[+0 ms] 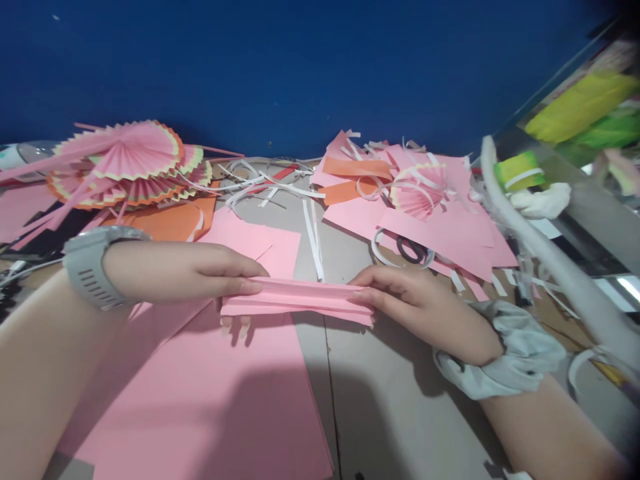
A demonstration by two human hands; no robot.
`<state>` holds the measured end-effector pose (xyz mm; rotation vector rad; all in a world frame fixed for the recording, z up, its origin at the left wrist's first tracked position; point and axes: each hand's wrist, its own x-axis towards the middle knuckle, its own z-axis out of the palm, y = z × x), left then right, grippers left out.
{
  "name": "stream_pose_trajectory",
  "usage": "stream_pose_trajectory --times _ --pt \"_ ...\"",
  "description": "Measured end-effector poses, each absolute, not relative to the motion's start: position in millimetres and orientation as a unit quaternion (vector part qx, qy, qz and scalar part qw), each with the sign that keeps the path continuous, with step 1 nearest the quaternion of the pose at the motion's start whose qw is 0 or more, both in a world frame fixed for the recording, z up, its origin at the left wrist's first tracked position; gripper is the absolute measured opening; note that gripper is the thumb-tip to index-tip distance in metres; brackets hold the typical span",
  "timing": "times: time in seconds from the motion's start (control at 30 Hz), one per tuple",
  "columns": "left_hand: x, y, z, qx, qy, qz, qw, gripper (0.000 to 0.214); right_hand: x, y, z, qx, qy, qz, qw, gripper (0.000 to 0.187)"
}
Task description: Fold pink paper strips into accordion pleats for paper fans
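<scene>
A pink paper strip (300, 301), folded into accordion pleats, hangs between my two hands just above the table. My left hand (190, 270), with a grey watch on its wrist, pinches the strip's left end, thumb on top and fingers under it. My right hand (415, 303), with a grey scrunchie on the wrist, pinches the right end. Under the strip lies a large pink sheet (210, 400).
Finished pink pleated fans (130, 163) with yellow and orange rims lie at the back left. Pink and orange paper scraps (425, 207), white paper strips (313, 233) and scissors (413, 250) cover the back right. A blue wall stands behind. A white tube (540, 247) slants at the right.
</scene>
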<state>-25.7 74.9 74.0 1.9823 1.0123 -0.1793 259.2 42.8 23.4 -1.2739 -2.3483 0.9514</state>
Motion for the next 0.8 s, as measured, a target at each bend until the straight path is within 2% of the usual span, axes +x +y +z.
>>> stream_pose_trajectory --times 0.13,0.4,0.5,0.6,0.67,0.8 --pt "-22.3 76.5 74.2 0.775 0.344 -0.160 0.505 0.028 255.7 42.9 22.4 -0.444 -0.816 0.341 0.142 0.020" --pt "7.0 59.2 53.9 0.780 0.285 -0.153 0.535 0.024 246.5 36.7 21.7 -0.411 -0.824 0.380 0.086 0.025" --pt "16.9 51.3 46.9 0.763 0.290 -0.150 0.558 0.026 240.9 34.7 20.2 -0.370 -0.872 0.303 0.104 0.021" --pt "22.4 46.4 42.9 0.816 0.313 -0.109 0.474 0.026 234.8 33.4 16.1 -0.324 -0.918 0.180 0.139 0.019" --pt "22.8 46.3 41.8 0.834 0.313 -0.092 0.445 0.025 232.8 33.2 13.0 -0.298 -0.933 0.153 0.130 0.021" --pt "16.7 53.4 41.8 0.789 0.290 -0.103 0.532 0.034 232.7 32.4 6.4 -0.262 -0.946 0.157 0.106 0.025"
